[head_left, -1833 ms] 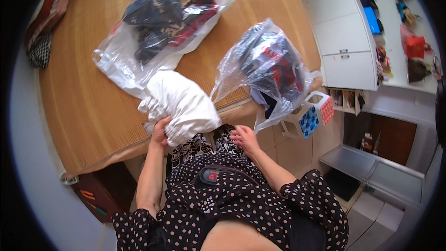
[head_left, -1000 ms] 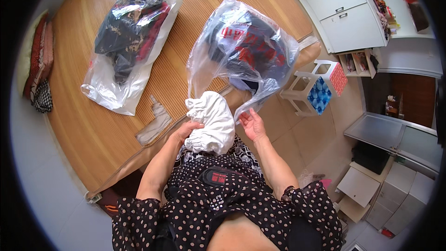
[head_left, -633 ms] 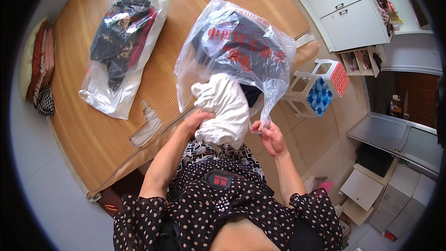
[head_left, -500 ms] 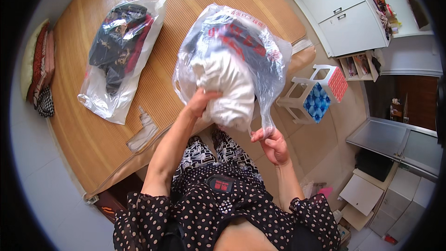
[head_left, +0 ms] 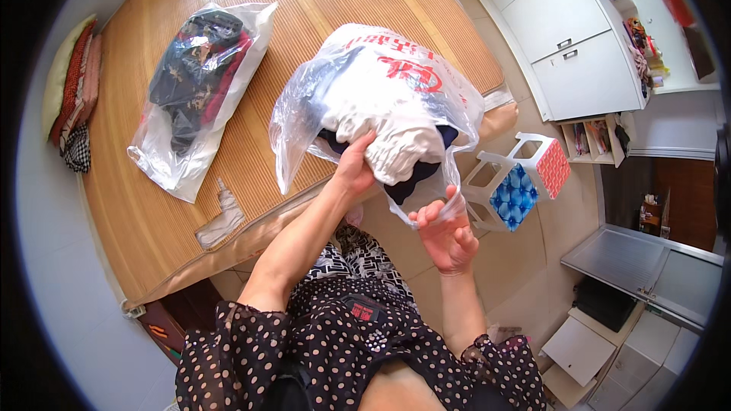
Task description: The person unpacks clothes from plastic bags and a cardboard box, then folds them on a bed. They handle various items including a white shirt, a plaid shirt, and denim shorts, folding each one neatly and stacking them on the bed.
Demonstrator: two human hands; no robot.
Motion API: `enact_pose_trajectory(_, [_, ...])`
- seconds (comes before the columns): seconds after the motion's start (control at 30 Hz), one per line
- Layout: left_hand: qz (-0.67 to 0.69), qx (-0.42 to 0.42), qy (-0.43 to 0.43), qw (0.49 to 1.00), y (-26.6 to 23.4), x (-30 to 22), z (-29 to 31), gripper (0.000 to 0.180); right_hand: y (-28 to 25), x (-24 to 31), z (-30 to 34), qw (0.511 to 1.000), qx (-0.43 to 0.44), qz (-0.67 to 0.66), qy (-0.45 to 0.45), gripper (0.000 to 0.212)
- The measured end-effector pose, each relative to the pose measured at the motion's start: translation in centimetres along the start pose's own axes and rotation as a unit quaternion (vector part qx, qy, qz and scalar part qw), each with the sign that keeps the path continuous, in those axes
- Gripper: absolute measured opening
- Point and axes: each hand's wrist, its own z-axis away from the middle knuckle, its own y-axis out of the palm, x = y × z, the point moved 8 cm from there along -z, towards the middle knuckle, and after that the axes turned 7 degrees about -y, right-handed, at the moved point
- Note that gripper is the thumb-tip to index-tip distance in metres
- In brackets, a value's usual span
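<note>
Above mat [head_left: 320, 0], bag [head_left: 396, 68] mouth toward person.

Raised bag [head_left: 396, 84], held above the near edge of the mat-covered bed [head_left: 320, 0]; rolled cloth [head_left: 388, 144] inside it, left hand [head_left: 354, 167] under the cloth, right hand [head_left: 445, 232] below the bag's mouth. Second filled bag [head_left: 194, 95] lies on the bed to the left; folded textiles [head_left: 72, 99] at the bed's far left edge. Stool [head_left: 518, 183] on the floor, right of the hands; cabinet [head_left: 563, 38] behind it.

Two clear plastic bags of clothes: one held up [head_left: 381, 99], one lying on the mat [head_left: 194, 99]. One white bundle [head_left: 388, 137], one overturned stool [head_left: 521, 183], two hands.
</note>
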Motion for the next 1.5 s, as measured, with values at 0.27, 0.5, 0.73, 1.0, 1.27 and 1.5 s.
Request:
enact_pose_trajectory(0.27, [-0.159, -0.107, 0.179, 0.965, -4.2, -1.1, -6.7, 0.044, 0.7, -0.7, -0.1, 0.997, 0.022, 0.041, 0.055, 0.063])
enact_pose_trajectory(0.5, [-0.7, -0.13, 0.343, 0.612, 1.7, -2.9, 9.7, 0.064, -0.9, -4.6, 4.0, 0.93, 0.064, 0.293, 0.213, 0.05])
enact_pose_trajectory(0.73, [-0.741, -0.366, 0.444, 0.346, -2.1, -11.2, 20.2, 0.074, 0.0, -8.6, 6.8, 0.834, 0.125, 0.491, 0.22, 0.036])
enact_pose_trajectory(1.0, [-0.547, -0.348, 0.346, 0.678, -14.5, -19.2, 18.4, 0.02, 0.4, -6.2, 6.9, 0.853, -0.137, 0.473, 0.171, 0.021])
enact_pose_trajectory(1.27, [-0.413, -0.077, 0.449, 0.789, 4.0, -26.3, 26.6, 0.017, 13.7, 3.1, 1.5, 0.913, -0.093, 0.389, -0.076, 0.037])
enact_pose_trajectory(1.5, [-0.394, 0.11, 0.508, 0.758, 16.0, -27.7, 34.8, 0.011, 22.2, 5.3, 0.0, 0.925, -0.05, 0.373, -0.053, 0.038])
